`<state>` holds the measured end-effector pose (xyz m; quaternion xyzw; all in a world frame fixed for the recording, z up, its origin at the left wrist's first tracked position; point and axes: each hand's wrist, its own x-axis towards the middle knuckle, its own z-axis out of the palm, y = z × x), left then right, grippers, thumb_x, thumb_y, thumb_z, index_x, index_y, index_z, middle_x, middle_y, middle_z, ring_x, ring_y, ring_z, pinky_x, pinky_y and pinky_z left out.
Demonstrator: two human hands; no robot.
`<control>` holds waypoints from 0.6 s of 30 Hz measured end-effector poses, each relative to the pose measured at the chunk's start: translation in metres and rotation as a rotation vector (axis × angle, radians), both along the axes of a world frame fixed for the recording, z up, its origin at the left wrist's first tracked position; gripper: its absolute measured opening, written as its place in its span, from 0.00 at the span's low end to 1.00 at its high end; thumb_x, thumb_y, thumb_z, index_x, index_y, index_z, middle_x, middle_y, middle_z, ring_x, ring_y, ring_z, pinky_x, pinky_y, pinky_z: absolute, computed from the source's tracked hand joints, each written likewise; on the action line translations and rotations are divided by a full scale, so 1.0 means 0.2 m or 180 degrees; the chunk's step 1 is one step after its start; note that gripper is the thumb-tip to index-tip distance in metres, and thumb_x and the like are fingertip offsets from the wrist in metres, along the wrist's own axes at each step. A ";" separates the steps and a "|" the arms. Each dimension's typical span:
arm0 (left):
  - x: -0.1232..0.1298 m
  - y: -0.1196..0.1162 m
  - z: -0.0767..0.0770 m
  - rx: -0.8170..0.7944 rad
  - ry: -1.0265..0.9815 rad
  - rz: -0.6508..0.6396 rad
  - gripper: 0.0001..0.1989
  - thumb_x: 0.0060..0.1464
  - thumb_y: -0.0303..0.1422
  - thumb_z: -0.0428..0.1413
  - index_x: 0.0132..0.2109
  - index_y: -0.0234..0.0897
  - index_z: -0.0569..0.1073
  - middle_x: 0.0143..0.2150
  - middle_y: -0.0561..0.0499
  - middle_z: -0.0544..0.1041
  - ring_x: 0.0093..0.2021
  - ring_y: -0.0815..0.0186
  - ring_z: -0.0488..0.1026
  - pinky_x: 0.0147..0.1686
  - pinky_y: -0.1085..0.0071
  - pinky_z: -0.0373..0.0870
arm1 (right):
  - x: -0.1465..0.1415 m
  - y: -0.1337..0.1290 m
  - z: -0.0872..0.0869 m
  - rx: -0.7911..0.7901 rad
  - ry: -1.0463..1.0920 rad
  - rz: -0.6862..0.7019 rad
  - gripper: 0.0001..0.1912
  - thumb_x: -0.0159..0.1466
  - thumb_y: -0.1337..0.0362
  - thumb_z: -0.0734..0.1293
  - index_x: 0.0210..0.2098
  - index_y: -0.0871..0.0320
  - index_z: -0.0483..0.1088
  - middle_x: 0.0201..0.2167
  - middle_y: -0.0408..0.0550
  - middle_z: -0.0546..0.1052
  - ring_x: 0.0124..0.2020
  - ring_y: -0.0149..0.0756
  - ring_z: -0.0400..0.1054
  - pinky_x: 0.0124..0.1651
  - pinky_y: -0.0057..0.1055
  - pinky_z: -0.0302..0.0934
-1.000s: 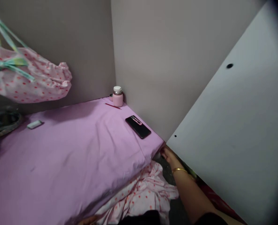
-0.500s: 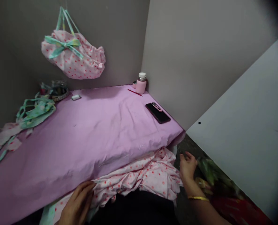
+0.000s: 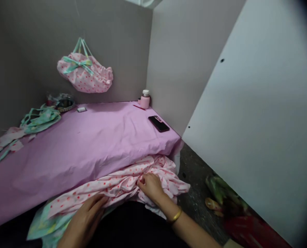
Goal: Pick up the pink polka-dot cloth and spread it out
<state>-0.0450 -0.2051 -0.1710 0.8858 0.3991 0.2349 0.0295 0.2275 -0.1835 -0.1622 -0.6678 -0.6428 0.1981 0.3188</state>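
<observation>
- Item in hand: a pink cloth with red dots point(image 3: 122, 186), bunched and creased, lying across the person's lap just below the front edge of the table, its right end heaped into folds near the table's corner.
- A pale green printed piece point(image 3: 43, 220) shows at the cloth's lower left end; whether it is sewn to the cloth or merely lies under it cannot be told.
- Right hand point(image 3: 150, 186): resting on the heaped folds, fingers bent and pinching a fold of the dotted cloth. A gold bangle point(image 3: 176, 216) sits on the wrist.
- Left hand point(image 3: 84, 220): palm down on the lower edge of the cloth, fingers extended and loosely spread, flat against the fabric rather than clamped on it.
- Table surface: covered by a lilac sheet point(image 3: 78, 148), lightly wrinkled, overhanging the front edge.
- On the sheet, right side: a black phone point(image 3: 159, 123), lying flat near the wall.
- Back corner: a small pink bottle with a pale cap point(image 3: 145, 100), upright, with a thin red stick point(image 3: 139, 107) lying just beside it.
- Back left: a small white object point(image 3: 81, 109), a round tin point(image 3: 62, 102) and loose green and pink fabric pieces point(image 3: 37, 119).
- Rear wall: a dotted pink bag with green straps and bow point(image 3: 84, 70), hanging.
- Right of the person: a white panel point(image 3: 259, 131) leaning at a slant; at its foot, green and red items, too blurred to identify.
</observation>
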 end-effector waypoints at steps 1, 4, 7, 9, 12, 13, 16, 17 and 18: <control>0.00 -0.01 0.00 0.0005 -0.0001 -0.0056 0.16 0.56 0.35 0.50 0.51 0.44 0.68 0.48 0.47 0.74 0.47 0.61 0.73 0.44 0.68 0.73 | 0.00 0.00 -0.01 0.0013 0.0027 -0.0022 0.07 0.50 0.69 0.64 0.17 0.60 0.68 0.19 0.47 0.70 0.27 0.36 0.63 0.35 0.31 0.51; 0.00 -0.04 0.00 -0.0139 -0.0179 -0.0192 0.16 0.54 0.36 0.51 0.50 0.47 0.69 0.48 0.50 0.75 0.46 0.62 0.73 0.45 0.69 0.72 | 0.00 -0.02 -0.02 0.0091 0.0254 -0.0026 0.07 0.51 0.73 0.62 0.18 0.59 0.67 0.20 0.43 0.70 0.25 0.31 0.62 0.32 0.27 0.52; 0.05 -0.07 0.04 -0.0539 -0.0508 -0.0162 0.17 0.53 0.36 0.52 0.51 0.47 0.68 0.50 0.51 0.75 0.49 0.61 0.72 0.48 0.68 0.69 | -0.02 -0.09 0.03 0.0176 0.0609 0.0052 0.07 0.52 0.74 0.60 0.20 0.60 0.65 0.21 0.42 0.68 0.25 0.29 0.61 0.29 0.23 0.53; 0.14 -0.09 0.09 -0.0852 -0.0805 -0.0001 0.20 0.52 0.35 0.53 0.53 0.44 0.66 0.53 0.48 0.72 0.53 0.59 0.69 0.51 0.63 0.67 | -0.07 -0.16 0.07 0.0233 0.0853 0.0223 0.07 0.53 0.74 0.60 0.22 0.60 0.65 0.21 0.41 0.67 0.24 0.28 0.60 0.27 0.22 0.53; 0.31 -0.08 0.17 -0.1510 -0.1419 0.0008 0.26 0.44 0.34 0.57 0.53 0.38 0.67 0.56 0.43 0.69 0.56 0.53 0.64 0.54 0.55 0.61 | -0.16 -0.24 0.15 0.0333 0.1145 0.0668 0.05 0.54 0.72 0.61 0.23 0.59 0.65 0.23 0.41 0.68 0.25 0.28 0.61 0.29 0.22 0.56; 0.36 -0.07 0.20 -0.1904 -0.1583 -0.0054 0.20 0.44 0.32 0.56 0.48 0.37 0.72 0.51 0.43 0.74 0.51 0.53 0.69 0.53 0.56 0.62 | -0.17 -0.26 0.17 0.0361 0.1212 0.0811 0.05 0.54 0.70 0.62 0.23 0.59 0.66 0.23 0.41 0.68 0.26 0.29 0.62 0.30 0.23 0.56; 0.37 -0.01 0.28 -0.2243 -0.1788 0.0062 0.12 0.49 0.31 0.47 0.36 0.34 0.75 0.34 0.46 0.80 0.35 0.58 0.75 0.40 0.61 0.71 | -0.13 -0.25 0.23 0.0435 0.1374 0.0897 0.06 0.56 0.66 0.62 0.23 0.59 0.66 0.23 0.42 0.69 0.27 0.31 0.63 0.32 0.25 0.58; 0.33 0.00 0.32 -0.2340 -0.1995 0.0174 0.14 0.51 0.32 0.45 0.36 0.34 0.75 0.31 0.47 0.79 0.32 0.59 0.75 0.36 0.63 0.71 | -0.09 -0.24 0.24 0.0463 0.1420 0.0780 0.07 0.58 0.64 0.61 0.24 0.59 0.66 0.24 0.43 0.69 0.28 0.32 0.63 0.32 0.27 0.58; 0.28 0.01 0.37 -0.2469 -0.2274 0.0279 0.14 0.52 0.33 0.45 0.38 0.34 0.74 0.31 0.48 0.79 0.31 0.61 0.75 0.34 0.66 0.71 | -0.04 -0.23 0.24 0.0487 0.1461 0.0627 0.08 0.59 0.63 0.59 0.26 0.59 0.66 0.25 0.45 0.69 0.29 0.34 0.64 0.33 0.28 0.59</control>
